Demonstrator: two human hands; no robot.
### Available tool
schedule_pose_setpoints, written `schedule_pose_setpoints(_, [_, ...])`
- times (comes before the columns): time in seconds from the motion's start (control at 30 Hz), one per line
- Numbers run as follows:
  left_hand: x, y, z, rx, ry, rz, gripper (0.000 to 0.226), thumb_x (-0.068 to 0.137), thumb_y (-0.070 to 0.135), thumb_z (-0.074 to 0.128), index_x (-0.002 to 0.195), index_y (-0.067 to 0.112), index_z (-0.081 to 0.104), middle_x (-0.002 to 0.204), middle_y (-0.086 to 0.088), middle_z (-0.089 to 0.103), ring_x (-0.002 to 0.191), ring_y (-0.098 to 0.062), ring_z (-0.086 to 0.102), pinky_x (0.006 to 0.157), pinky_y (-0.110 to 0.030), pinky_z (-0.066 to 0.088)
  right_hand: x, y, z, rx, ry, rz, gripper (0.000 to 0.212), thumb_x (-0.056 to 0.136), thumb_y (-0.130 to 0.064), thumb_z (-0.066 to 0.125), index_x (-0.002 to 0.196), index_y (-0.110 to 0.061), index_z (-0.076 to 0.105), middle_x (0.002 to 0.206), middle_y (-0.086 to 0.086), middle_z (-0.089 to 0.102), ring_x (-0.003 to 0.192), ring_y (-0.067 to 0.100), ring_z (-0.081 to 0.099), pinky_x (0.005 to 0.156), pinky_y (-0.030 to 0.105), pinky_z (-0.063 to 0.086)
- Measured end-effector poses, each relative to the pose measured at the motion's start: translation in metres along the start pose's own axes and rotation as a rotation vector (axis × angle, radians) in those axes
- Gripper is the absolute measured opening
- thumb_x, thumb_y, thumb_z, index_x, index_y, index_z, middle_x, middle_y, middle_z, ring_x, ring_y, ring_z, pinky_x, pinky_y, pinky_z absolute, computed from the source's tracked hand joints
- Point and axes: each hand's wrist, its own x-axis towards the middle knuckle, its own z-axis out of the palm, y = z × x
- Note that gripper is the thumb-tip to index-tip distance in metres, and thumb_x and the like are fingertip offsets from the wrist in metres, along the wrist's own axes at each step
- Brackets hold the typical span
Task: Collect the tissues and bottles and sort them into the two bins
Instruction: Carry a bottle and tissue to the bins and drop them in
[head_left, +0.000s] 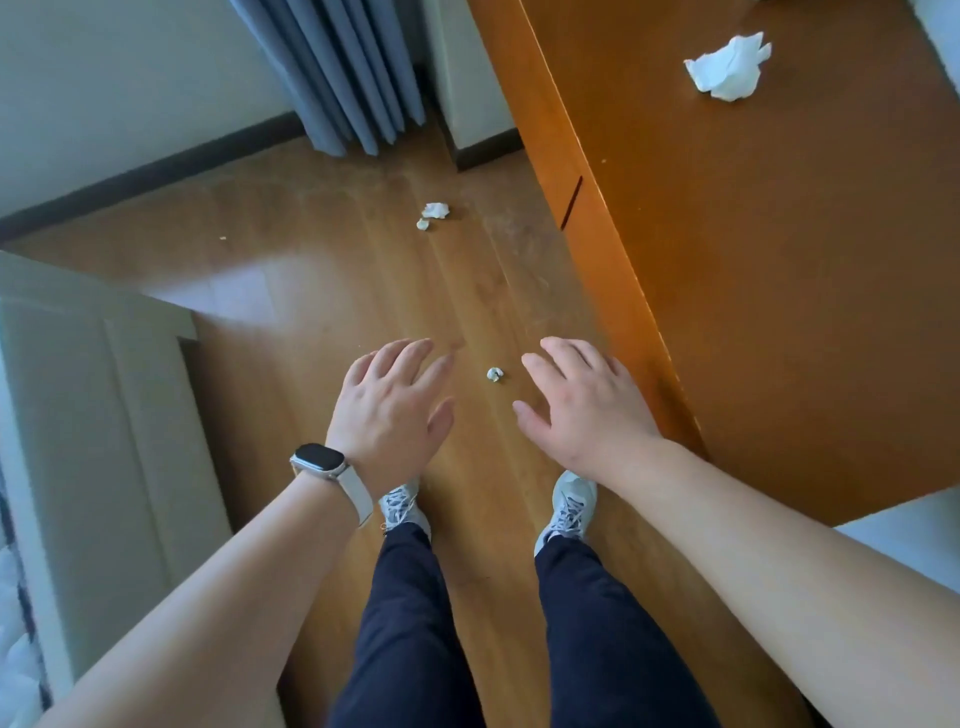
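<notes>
Lying round, axis unclear, tissue ball (495, 374) between empty hands.

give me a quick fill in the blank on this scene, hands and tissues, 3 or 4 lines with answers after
1. The smartwatch is worn on the ____ wrist.
2. The largest crumpled tissue lies on the wooden ____.
3. The small tissue ball lies on the floor, seen between the left hand and the ____ hand.
4. Both hands are open and hold ____.

Missing words: left; desk; right; nothing
</notes>
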Motion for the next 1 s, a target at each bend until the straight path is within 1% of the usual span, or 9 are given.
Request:
schedule_pose_setpoints(0.1, [0.017, -0.023, 0.033, -0.032, -0.017, -0.002, 0.04, 0.084, 0.029, 0.065, 0.122, 0.017, 0.059, 0.127, -0.009, 0.06, 0.12, -0.033, 0.054, 0.096, -0.049, 0.043, 0.036, 0.0, 0.019, 0.036, 0.014, 0.108, 0.049, 0.092, -0.05, 0.039, 0.129, -0.019, 0.049, 0.136, 0.003, 0.045, 0.126, 0.025, 0.038, 0.097, 0.043, 0.036])
schedule_pose_setpoints(0.17, [0.029, -0.04, 0.06, -0.058, -0.019, -0.018, 0.041, 0.082, 0.028, 0.067, 0.122, 0.017, 0.059, 0.127, -0.009, 0.06, 0.119, -0.033, 0.054, 0.095, -0.049, 0.044, 0.061, 0.0, 0.039, 0.051, 0.046, 0.171, 0.05, 0.09, -0.051, 0.038, 0.126, -0.018, 0.051, 0.131, 0.003, 0.048, 0.121, 0.026, 0.042, 0.094, 0.044, 0.039])
schedule_pose_setpoints(0.27, [0.046, -0.066, 0.108, -0.078, -0.014, -0.025, 0.042, 0.082, 0.027, 0.068, 0.122, 0.017, 0.06, 0.126, -0.009, 0.06, 0.118, -0.033, 0.055, 0.094, -0.049, 0.044, 0.095, -0.001, 0.084, 0.053, 0.077, 0.2, 0.051, 0.088, -0.051, 0.042, 0.125, -0.018, 0.054, 0.128, 0.003, 0.051, 0.117, 0.027, 0.045, 0.091, 0.043, 0.04])
schedule_pose_setpoints(0.43, [0.073, -0.103, 0.219, -0.106, -0.004, 0.028, 0.041, 0.084, 0.029, 0.067, 0.123, 0.017, 0.06, 0.125, -0.008, 0.06, 0.117, -0.034, 0.054, 0.089, -0.046, 0.044, 0.145, 0.018, 0.188, 0.074, 0.082, 0.272, 0.05, 0.088, -0.048, 0.045, 0.126, -0.017, 0.054, 0.129, 0.005, 0.05, 0.116, 0.029, 0.045, 0.092, 0.044, 0.041])
schedule_pose_setpoints(0.53, [0.089, -0.117, 0.298, -0.085, -0.049, 0.059, 0.041, 0.086, 0.034, 0.063, 0.123, 0.018, 0.059, 0.127, -0.008, 0.06, 0.117, -0.034, 0.054, 0.087, -0.046, 0.046, 0.165, 0.037, 0.263, 0.071, 0.009, 0.31, 0.051, 0.089, -0.049, 0.046, 0.131, -0.019, 0.05, 0.137, 0.004, 0.045, 0.123, 0.028, 0.04, 0.097, 0.043, 0.036])
schedule_pose_setpoints(0.63, [0.107, -0.12, 0.375, -0.091, -0.091, 0.055, 0.042, 0.089, 0.037, 0.058, 0.127, 0.019, 0.056, 0.13, -0.007, 0.057, 0.118, -0.034, 0.052, 0.087, -0.047, 0.045, 0.181, 0.064, 0.329, 0.04, -0.027, 0.334, 0.052, 0.09, -0.05, 0.045, 0.133, -0.021, 0.048, 0.141, 0.003, 0.042, 0.126, 0.026, 0.036, 0.097, 0.042, 0.033])
schedule_pose_setpoints(0.83, [0.142, -0.109, 0.517, -0.172, -0.173, 0.026, 0.043, 0.092, 0.042, 0.051, 0.131, 0.023, 0.053, 0.135, -0.004, 0.053, 0.121, -0.031, 0.048, 0.09, -0.044, 0.042, 0.219, 0.14, 0.427, -0.063, -0.023, 0.377, 0.053, 0.092, -0.052, 0.041, 0.136, -0.022, 0.044, 0.145, 0.002, 0.038, 0.129, 0.026, 0.035, 0.098, 0.042, 0.033])
schedule_pose_setpoints(0.9, [0.148, -0.105, 0.557, -0.215, -0.215, 0.021, 0.042, 0.093, 0.041, 0.051, 0.132, 0.024, 0.053, 0.134, -0.002, 0.052, 0.12, -0.029, 0.048, 0.09, -0.042, 0.042, 0.231, 0.16, 0.456, -0.075, -0.031, 0.392, 0.054, 0.093, -0.052, 0.04, 0.138, -0.023, 0.041, 0.147, 0.002, 0.036, 0.131, 0.026, 0.034, 0.1, 0.042, 0.033])
schedule_pose_setpoints(1.0, [0.153, -0.099, 0.604, -0.246, -0.255, 0.019, 0.044, 0.092, 0.04, 0.052, 0.134, 0.025, 0.051, 0.132, -0.002, 0.052, 0.118, -0.028, 0.049, 0.088, -0.04, 0.043, 0.246, 0.185, 0.489, -0.079, 0.015, 0.392, 0.054, 0.092, -0.051, 0.041, 0.138, -0.022, 0.042, 0.148, 0.002, 0.036, 0.132, 0.026, 0.034, 0.102, 0.043, 0.032])
